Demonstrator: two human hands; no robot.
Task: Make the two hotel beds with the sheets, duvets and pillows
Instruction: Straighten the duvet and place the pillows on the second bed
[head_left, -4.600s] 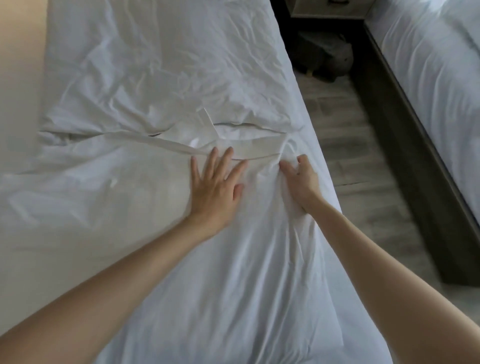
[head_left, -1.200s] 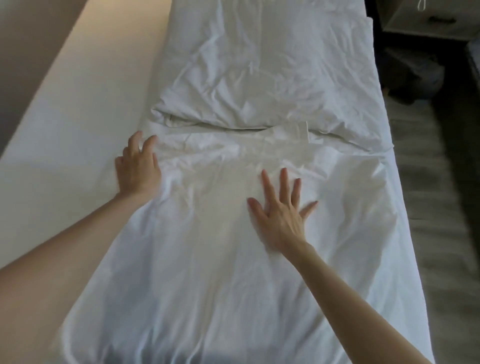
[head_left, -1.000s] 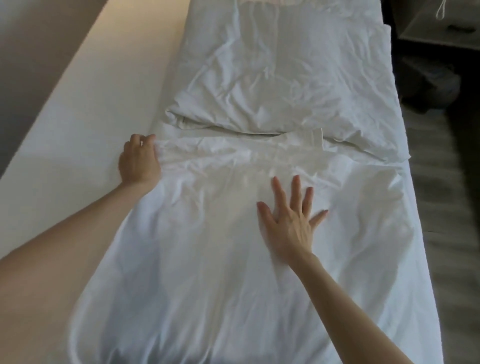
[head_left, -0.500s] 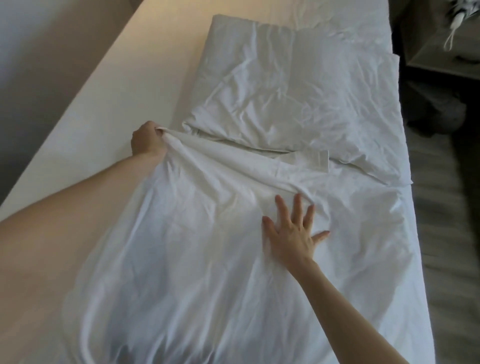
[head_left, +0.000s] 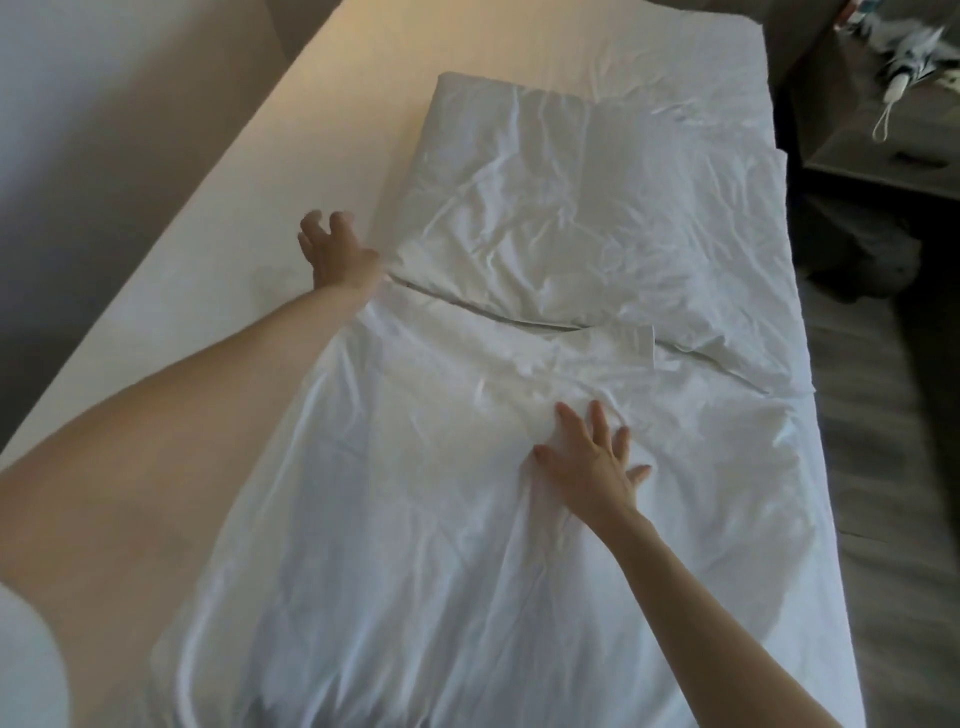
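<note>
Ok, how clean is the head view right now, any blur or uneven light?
Head view: the left hand is motion-blurred, the right hand on the duvet fairly sharp; warm light falls on the bare sheet, the duvet sits in cooler shade; the floor at right is dark and smeared.

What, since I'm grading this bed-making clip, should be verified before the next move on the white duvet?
1. Steadying right hand: ok, flat with spread fingers on the wrinkled white fabric duvet.
2. Cloth-free left hand: ok, fingers spread beyond the duvet's top left corner, holding nothing.
3. Duvet surface smooth: not ok, creases cross its upper half.
4. Top edge flat: not ok, a small folded flap sits by the crumpled white rectangular pillow.
5. Duvet covering the pale sheeted mattress: not ok, a broad strip lies bare on the left.
6. Foot end: cannot tell, out of frame.
</note>
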